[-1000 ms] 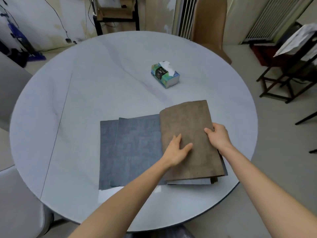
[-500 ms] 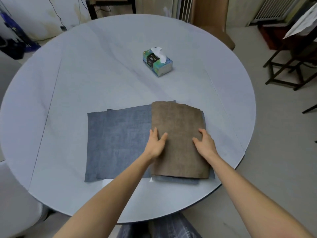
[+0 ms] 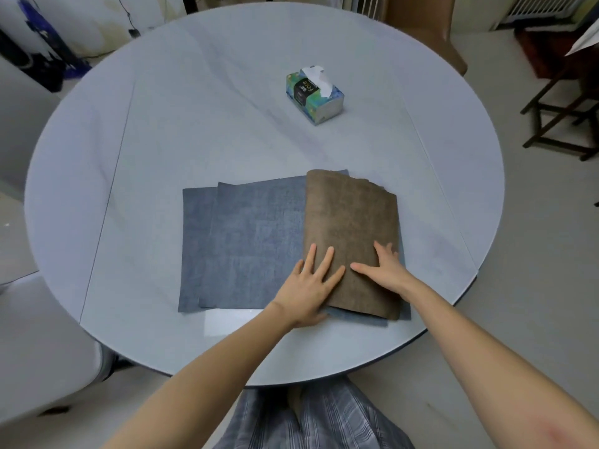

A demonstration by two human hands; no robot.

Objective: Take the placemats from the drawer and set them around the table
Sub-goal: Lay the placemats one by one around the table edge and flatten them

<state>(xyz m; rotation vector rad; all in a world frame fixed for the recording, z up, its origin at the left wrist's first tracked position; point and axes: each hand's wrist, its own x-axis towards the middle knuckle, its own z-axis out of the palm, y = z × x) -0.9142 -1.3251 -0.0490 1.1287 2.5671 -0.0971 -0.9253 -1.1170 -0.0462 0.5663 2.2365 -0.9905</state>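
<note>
A brown placemat lies on top of a stack of blue-grey placemats near the front edge of the round pale table. The blue-grey mats fan out to the left and show under the brown one's lower edge. My left hand lies flat with spread fingers across the brown mat's left edge and the blue-grey mat beside it. My right hand rests flat on the brown mat's lower part, fingers apart. Neither hand grips anything.
A tissue box stands past the table's middle. A brown chair is at the far side, dark wooden frames at the right. A pale seat sits at the near left. My legs show below the table edge.
The brown placemat has come down flatter onto the stack. Both hands slid lower and closer together on it, and their fingers spread flat.
</note>
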